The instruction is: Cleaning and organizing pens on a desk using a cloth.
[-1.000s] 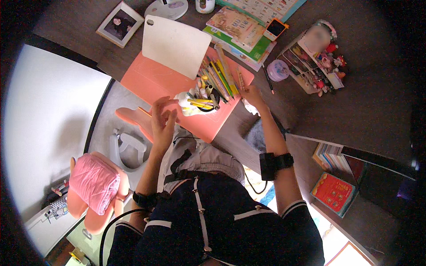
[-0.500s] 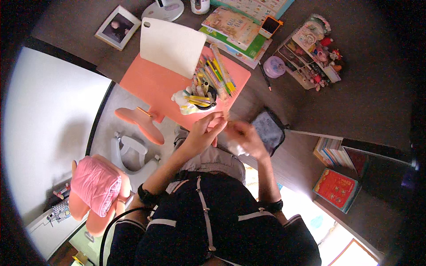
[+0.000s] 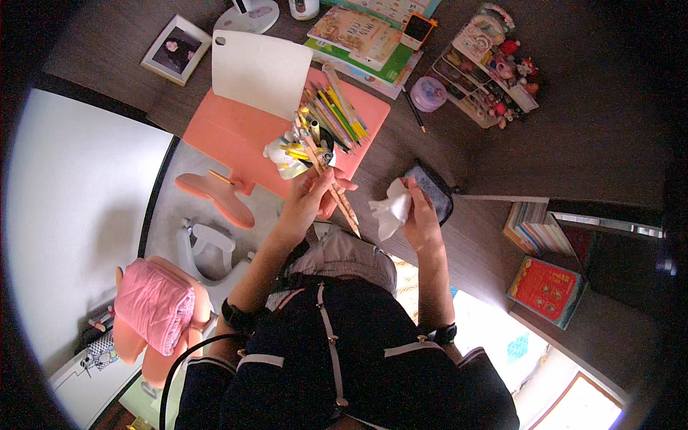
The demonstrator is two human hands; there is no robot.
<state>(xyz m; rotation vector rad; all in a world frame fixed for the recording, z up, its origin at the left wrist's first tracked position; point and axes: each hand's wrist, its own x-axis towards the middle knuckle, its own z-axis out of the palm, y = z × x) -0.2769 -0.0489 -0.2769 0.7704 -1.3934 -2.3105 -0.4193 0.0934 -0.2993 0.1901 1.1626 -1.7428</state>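
My left hand (image 3: 307, 204) is closed around a light-brown patterned pencil (image 3: 345, 206), its pointed end slanting down toward my lap. Whether a second pencil lies along it I cannot tell. A crumpled white tissue (image 3: 390, 208) is pinched in my right hand (image 3: 423, 218), beside a dark grey pouch (image 3: 434, 188). Just beyond my left hand stands a white pencil holder (image 3: 276, 152) with several pens and pencils in it. A loose bundle of coloured pencils (image 3: 342, 113) lies next to it on a pink desk board (image 3: 240, 125).
A white panel (image 3: 261, 72) rests on the board's far part. Behind are a photo frame (image 3: 175, 50), stacked books (image 3: 358, 43), a round lilac tin (image 3: 428, 94) and a trinket rack (image 3: 476, 72). A pink chair (image 3: 154, 301) stands at left, shelved books (image 3: 545, 287) at right.
My hands, close together before, are now apart. My right hand has moved right with the tissue, and the pencil now shows plainly in my left hand. The view has shifted slightly.
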